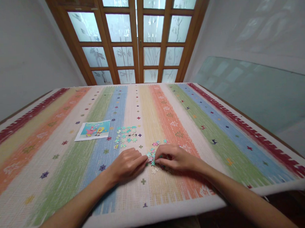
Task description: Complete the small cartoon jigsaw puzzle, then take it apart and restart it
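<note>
My left hand rests on the cloth with fingers curled, its fingertips at the left edge of a small heap of jigsaw puzzle pieces. What it pinches, if anything, is too small to name. My right hand bends over the heap from the right, thumb and fingers closed around its edge; anything between them is hidden. Pink, teal and pale pieces show between the hands. Beyond my left hand, several mostly teal pieces lie spread out in loose rows. A few more pieces lie just past my right hand.
A printed cartoon picture lies flat at the left of the spread pieces. The table wears a striped, patterned tablecloth. Behind it stand wooden doors with frosted panes. A greenish panel leans by the right wall.
</note>
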A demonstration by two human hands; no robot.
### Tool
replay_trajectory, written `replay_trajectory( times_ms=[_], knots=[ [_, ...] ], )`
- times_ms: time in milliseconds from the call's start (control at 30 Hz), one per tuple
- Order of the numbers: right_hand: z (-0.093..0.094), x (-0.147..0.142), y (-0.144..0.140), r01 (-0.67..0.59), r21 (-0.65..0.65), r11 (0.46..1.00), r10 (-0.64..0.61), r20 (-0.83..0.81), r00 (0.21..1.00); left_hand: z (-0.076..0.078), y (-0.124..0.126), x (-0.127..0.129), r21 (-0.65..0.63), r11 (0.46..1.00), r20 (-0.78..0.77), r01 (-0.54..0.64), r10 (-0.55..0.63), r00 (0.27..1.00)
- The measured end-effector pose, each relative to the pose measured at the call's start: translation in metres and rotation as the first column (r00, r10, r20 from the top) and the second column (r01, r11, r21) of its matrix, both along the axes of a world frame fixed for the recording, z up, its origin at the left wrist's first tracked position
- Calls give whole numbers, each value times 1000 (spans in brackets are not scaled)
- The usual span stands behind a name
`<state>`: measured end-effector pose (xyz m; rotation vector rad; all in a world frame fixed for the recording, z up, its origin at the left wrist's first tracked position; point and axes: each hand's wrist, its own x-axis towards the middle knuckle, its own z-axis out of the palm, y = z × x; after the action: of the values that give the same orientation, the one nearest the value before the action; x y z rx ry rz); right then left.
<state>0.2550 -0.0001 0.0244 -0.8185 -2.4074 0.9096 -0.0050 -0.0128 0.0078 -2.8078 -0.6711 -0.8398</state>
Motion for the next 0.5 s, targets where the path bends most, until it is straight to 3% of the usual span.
replay_trajectory(
  times_ms=[200,367,500],
  knots=[
    [1,19,18,173,66,983,-171,-38,985,6,23,-34,68,992,-109,-102,109,988],
    [1,30,29,268,74,961,-268,-2,963,3,37,-58,-36,990,-163,-139,132,978],
    [2,34,33,271,91,958,-275,32,961,1,41,-64,-128,977,-181,-173,149,972]
  ],
)
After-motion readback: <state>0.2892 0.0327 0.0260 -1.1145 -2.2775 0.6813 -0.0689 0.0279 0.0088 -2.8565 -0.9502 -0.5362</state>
